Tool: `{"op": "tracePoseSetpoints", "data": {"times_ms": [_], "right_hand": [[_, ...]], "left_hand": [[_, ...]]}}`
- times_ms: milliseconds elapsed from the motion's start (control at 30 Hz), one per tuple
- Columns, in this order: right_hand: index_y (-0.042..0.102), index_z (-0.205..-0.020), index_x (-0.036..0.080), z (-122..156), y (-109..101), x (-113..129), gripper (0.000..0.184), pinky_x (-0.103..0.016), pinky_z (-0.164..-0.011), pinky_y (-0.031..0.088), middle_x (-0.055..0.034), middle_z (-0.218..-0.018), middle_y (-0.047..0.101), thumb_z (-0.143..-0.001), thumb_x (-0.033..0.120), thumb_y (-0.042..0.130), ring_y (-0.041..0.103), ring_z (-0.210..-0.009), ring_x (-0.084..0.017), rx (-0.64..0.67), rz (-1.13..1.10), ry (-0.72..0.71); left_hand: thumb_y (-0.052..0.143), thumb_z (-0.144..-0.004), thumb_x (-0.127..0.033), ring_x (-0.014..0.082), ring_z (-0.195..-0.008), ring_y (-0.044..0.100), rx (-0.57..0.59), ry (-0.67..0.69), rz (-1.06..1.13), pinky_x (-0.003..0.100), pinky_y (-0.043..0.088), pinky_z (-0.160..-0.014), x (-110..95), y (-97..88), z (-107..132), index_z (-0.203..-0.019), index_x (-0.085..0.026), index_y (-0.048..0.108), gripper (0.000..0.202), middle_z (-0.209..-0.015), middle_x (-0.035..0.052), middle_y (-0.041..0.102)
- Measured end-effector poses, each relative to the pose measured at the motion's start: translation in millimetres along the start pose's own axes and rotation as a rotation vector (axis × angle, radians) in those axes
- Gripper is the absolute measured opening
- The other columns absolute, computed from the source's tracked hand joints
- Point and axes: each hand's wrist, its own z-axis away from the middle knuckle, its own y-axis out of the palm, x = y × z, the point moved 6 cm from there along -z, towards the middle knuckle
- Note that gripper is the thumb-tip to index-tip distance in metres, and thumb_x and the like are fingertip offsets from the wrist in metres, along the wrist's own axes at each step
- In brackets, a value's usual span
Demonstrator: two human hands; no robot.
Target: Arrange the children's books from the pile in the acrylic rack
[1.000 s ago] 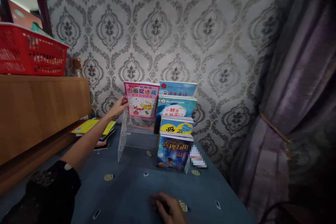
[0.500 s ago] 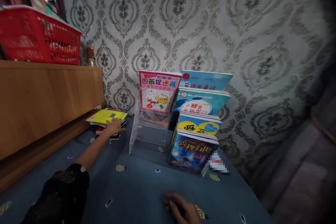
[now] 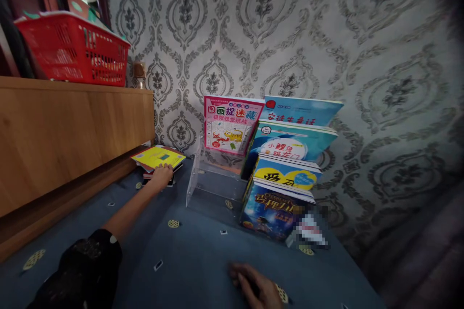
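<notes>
**Hand Positions Beside a Clear Book Rack**

Clock directions are read from the centre of the view. The left hand (image 3: 164, 174) lies at 8 o'clock, its bent fingers over the near edge of a yellow book (image 3: 157, 155); whether they pinch the cover or merely touch it cannot be told. The yellow book lies flat at half past eight, topmost on a low stack (image 3: 148, 174) beside the wooden cabinet (image 3: 79, 130). The right hand (image 3: 255, 284), slightly blurred, is at 6 o'clock over the blue tablecloth (image 3: 195, 256), fingers loosely curled; whether thumb and fingertips meet cannot be told. Near the centre, a pink book (image 3: 232, 128) leans in the back tier of the clear rack (image 3: 193, 181). The rack's right half, from half past two to 5 o'clock, carries, back to front, a light-blue book (image 3: 302, 111), a teal book (image 3: 290, 142), a blue-and-yellow book (image 3: 286, 176) and a dark-blue book (image 3: 270, 215). At 10 o'clock, a red basket (image 3: 79, 53) stands on the cabinet.
</notes>
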Motion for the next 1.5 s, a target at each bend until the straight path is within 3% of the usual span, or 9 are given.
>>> {"op": "tracePoseSetpoints", "data": {"times_ms": [300,533,633,700,833,967,1100,1267,1500], "right_hand": [[0.077,-0.094,0.018,-1,3,5,0.065,-0.037,-0.075,0.059,-0.0148,-0.087,0.077,-0.085,0.073,0.044,0.073,-0.077,-0.027,-0.020,0.064,-0.003],[0.076,-0.095,0.018,0,4,9,0.055,-0.037,-0.077,0.058,-0.0138,-0.086,0.077,-0.087,0.065,0.047,0.073,-0.079,-0.027,-0.008,0.072,-0.028],[0.076,-0.095,0.019,0,3,10,0.051,-0.038,-0.078,0.058,-0.0136,-0.089,0.077,-0.086,0.061,0.048,0.073,-0.080,-0.027,-0.007,0.076,-0.014],[0.075,-0.094,0.019,0,3,13,0.048,-0.039,-0.078,0.058,-0.0129,-0.089,0.076,-0.086,0.058,0.048,0.073,-0.081,-0.027,-0.008,0.084,-0.012],[0.074,-0.096,0.020,1,4,21,0.040,-0.038,-0.078,0.057,-0.0105,-0.086,0.076,-0.088,0.049,0.048,0.072,-0.081,-0.026,0.013,0.098,-0.031],[0.073,-0.096,0.020,3,5,23,0.035,-0.037,-0.076,0.057,-0.0101,-0.087,0.076,-0.088,0.042,0.047,0.072,-0.079,-0.025,0.007,0.092,-0.034],[0.071,-0.098,0.018,4,7,21,0.033,-0.037,-0.076,0.056,-0.0102,-0.087,0.076,-0.088,0.037,0.046,0.071,-0.079,-0.024,-0.004,0.084,-0.043],[0.071,-0.099,0.017,4,7,24,0.032,-0.036,-0.078,0.056,-0.0097,-0.089,0.076,-0.090,0.031,0.045,0.071,-0.080,-0.023,0.005,0.110,-0.061],[0.070,-0.102,0.018,7,7,31,0.029,-0.035,-0.082,0.054,-0.0067,-0.090,0.076,-0.091,0.021,0.044,0.071,-0.083,-0.021,0.009,0.216,-0.107]], "left_hand": [[0.037,-0.077,0.008,0.0275,-0.138,0.043,0.014,0.100,-0.030,0.043,0.035,-0.113,29,-15.3,99,-0.140,-0.011,0.049,0.067,-0.147,0.0153,0.049],[0.032,-0.083,0.003,0.0193,-0.138,0.043,-0.119,0.329,0.234,0.042,0.037,-0.115,39,-10.8,246,-0.149,-0.030,0.038,0.074,-0.149,0.0007,0.047],[0.038,-0.089,-0.005,0.0193,-0.132,0.052,-0.065,0.414,0.323,0.040,0.043,-0.111,34,-9.6,306,-0.148,-0.038,0.037,0.068,-0.144,-0.0018,0.052],[0.042,-0.093,-0.014,0.0201,-0.130,0.054,-0.012,0.427,0.354,0.040,0.044,-0.109,31,-11.8,327,-0.148,-0.038,0.038,0.060,-0.144,-0.0014,0.052],[0.046,-0.098,-0.039,0.0218,-0.132,0.051,0.044,0.323,0.383,0.040,0.042,-0.110,38,-10.3,316,-0.146,-0.036,0.043,0.048,-0.148,-0.0012,0.048],[0.036,-0.098,-0.049,0.0268,-0.141,0.039,0.037,0.057,0.370,0.042,0.038,-0.113,58,12.2,259,-0.144,-0.022,0.047,0.054,-0.154,0.0063,0.041],[0.034,-0.096,-0.049,0.0366,-0.145,0.027,0.141,-0.176,0.257,0.051,0.031,-0.115,66,46.3,217,-0.148,-0.012,0.041,0.064,-0.156,0.0150,0.034],[0.030,-0.096,-0.048,0.0348,-0.147,0.023,0.119,-0.064,0.169,0.053,0.029,-0.114,60,62.2,214,-0.149,-0.018,0.040,0.062,-0.157,0.0112,0.033],[0.030,-0.098,-0.050,0.0381,-0.143,0.031,0.055,0.046,0.164,0.056,0.036,-0.109,43,50.2,232,-0.149,-0.020,0.042,0.060,-0.155,0.0113,0.037]]}}
